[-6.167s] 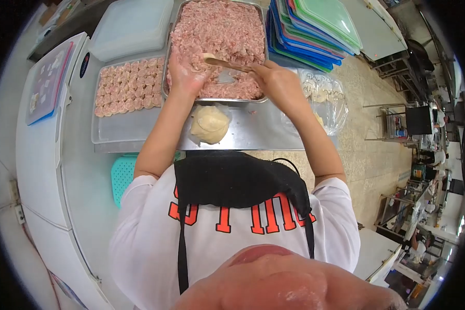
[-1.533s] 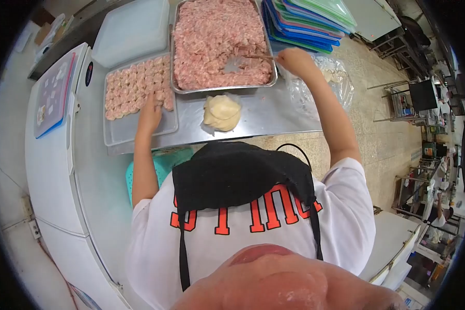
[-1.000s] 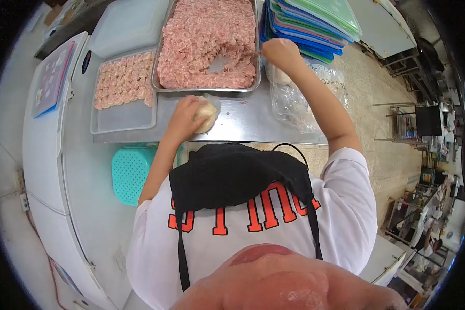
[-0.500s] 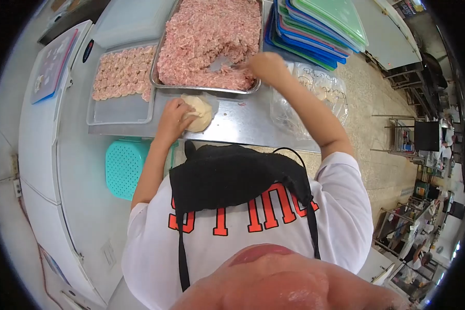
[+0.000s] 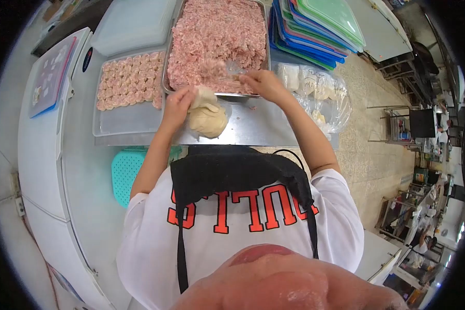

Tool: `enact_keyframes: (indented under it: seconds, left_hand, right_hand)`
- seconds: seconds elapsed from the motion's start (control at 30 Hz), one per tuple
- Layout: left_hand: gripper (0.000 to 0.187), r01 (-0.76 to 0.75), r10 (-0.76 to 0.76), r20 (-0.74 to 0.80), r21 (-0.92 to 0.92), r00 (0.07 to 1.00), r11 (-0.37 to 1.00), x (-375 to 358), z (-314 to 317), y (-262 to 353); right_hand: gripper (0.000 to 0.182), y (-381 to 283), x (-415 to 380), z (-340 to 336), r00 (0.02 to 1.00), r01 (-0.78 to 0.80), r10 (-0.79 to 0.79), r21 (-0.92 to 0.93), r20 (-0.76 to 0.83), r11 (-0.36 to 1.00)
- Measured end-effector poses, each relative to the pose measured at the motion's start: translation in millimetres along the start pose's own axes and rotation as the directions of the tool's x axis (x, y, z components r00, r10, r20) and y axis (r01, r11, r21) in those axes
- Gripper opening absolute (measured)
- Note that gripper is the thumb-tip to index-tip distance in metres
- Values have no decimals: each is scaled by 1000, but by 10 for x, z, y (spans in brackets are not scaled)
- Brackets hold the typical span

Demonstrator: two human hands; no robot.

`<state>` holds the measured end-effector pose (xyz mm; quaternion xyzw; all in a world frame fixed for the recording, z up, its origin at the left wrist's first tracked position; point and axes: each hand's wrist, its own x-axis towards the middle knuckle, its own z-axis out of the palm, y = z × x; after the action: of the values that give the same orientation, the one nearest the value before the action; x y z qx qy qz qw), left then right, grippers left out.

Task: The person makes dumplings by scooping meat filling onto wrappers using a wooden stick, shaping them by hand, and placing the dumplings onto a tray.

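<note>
My left hand (image 5: pixel 177 107) pinches a pale round dough wrapper (image 5: pixel 205 96), raised at the near edge of the meat tray. Just below it, a stack of the same wrappers (image 5: pixel 208 123) lies on the steel table. My right hand (image 5: pixel 265 86) is closed at the tray's near right corner, around what looks like a thin spatula, mostly hidden. A blurred clump of minced meat (image 5: pixel 212 67) shows left of those fingers. More pink minced meat (image 5: pixel 217 31) fills the deep metal tray (image 5: pixel 166 77).
Left of the meat stands a clear plastic tray (image 5: pixel 129 125) with rows of filled dumplings (image 5: pixel 129 80). Coloured lids (image 5: pixel 315 36) are piled at the right, near bagged wrappers (image 5: pixel 320 90). A turquoise perforated basket (image 5: pixel 125 175) sits below the table edge (image 5: pixel 253 140).
My left hand has lifted a wrapper off the stack toward the tray. My right hand has shifted slightly toward me, and a clump of meat now shows left of its fingers.
</note>
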<state>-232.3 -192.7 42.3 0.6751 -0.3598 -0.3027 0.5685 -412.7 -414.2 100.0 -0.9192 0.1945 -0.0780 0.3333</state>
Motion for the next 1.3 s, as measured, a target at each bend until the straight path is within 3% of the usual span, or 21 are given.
enact_keyframes:
  seconds: [0.03, 0.07, 0.1, 0.13, 0.2, 0.33, 0.4, 0.43, 0.5, 0.53, 0.57, 0.6, 0.67, 0.7, 0.77, 0.8, 0.87, 1.0, 1.13, 1.23, 1.3]
  left_hand:
    - [21, -3, 3, 9, 0, 1000, 1000, 31, 3, 99]
    - [22, 91, -61, 86, -393, 994, 915, 68, 13, 218]
    - [25, 198, -93, 184, -711, 979, 675, 96, 20, 295]
    - [25, 202, -90, 193, -711, 977, 674, 128, 15, 287]
    - [32, 26, 72, 190, -472, 979, 881, 194, -6, 262]
    - [34, 76, 5, 143, -556, 990, 828, 306, 79, 303]
    - [42, 113, -25, 118, -838, 993, 534, 409, 106, 390]
    - [42, 115, -22, 123, -837, 992, 535, 437, 122, 457]
    - [61, 179, 25, 192, -948, 981, 262, 500, 137, 637]
    - [61, 184, 28, 198, -947, 980, 263, 520, 124, 748]
    - [68, 181, 49, 191, -971, 980, 155, 539, 108, 863]
    - [74, 178, 67, 181, -983, 981, 45, 547, 108, 911]
    - [77, 137, -8, 137, -982, 991, 127, 594, 86, 830]
    - [81, 98, -82, 83, -972, 993, 211, 627, 83, 769]
    - [80, 85, -120, 60, -973, 991, 214, 702, 128, 600]
    - [79, 75, -155, 42, -973, 987, 217, 715, 148, 558]
    - [78, 97, -171, 63, -975, 983, 201, 658, 138, 702]
    - [74, 65, -203, 22, -976, 979, 210, 695, 99, 665]
    - [72, 88, -297, 3, -958, 955, 272, 627, 93, 799]
    - [71, -16, -331, -81, -981, 940, 195, 655, 52, 748]
    - [64, 25, -145, 32, -998, 989, -51, 590, -40, 705]
  right_hand:
    - [32, -85, -3, -58, 988, -155, 154, 87, 14, 984]
    - [35, -68, -5, -59, 992, -91, 103, 137, -78, 986]
    - [35, -85, -14, -79, 990, -98, 110, 135, -85, 986]
    - [36, -116, -17, -105, 984, -129, 154, 231, -93, 964]
    - [36, -171, -22, -74, 975, -157, 200, 326, -102, 932]
    - [32, -366, -105, 80, 971, -129, 224, 620, -78, 774]
    - [31, -434, -112, 151, 968, -142, 246, 700, -49, 700]
    - [32, -436, -99, 211, 963, -113, 252, 705, -96, 700]
    - [32, -432, -59, 351, 954, -80, 259, 707, -149, 702]
    - [30, -428, -46, 441, 945, 1, 165, 506, -283, 862]
    - [28, -415, -46, 487, 922, 66, 43, 265, -385, 962]
    - [28, -391, -70, 463, 920, 62, 47, 265, -388, 962]
    - [27, -306, -98, 330, 865, 230, -323, -269, -385, 935]
    - [27, -445, -157, 193, 865, 234, -327, -270, -382, 934]
    - [27, -860, -318, -101, 988, -87, 21, -446, -153, 891]
    - [27, -818, -318, -36, 988, -88, 21, -443, -153, 892]
    - [28, -696, -301, 127, 944, 112, -227, -413, -239, 904]
    - [27, -886, -331, -228, 990, 59, -119, -557, -73, 829]
    - [27, -1015, -363, -186, 971, 108, -199, -498, -133, 860]
    - [26, -792, -223, -196, 960, 210, -267, -412, -85, 886]
    - [25, -684, -193, -359, 904, 366, -406, -246, -136, 897]
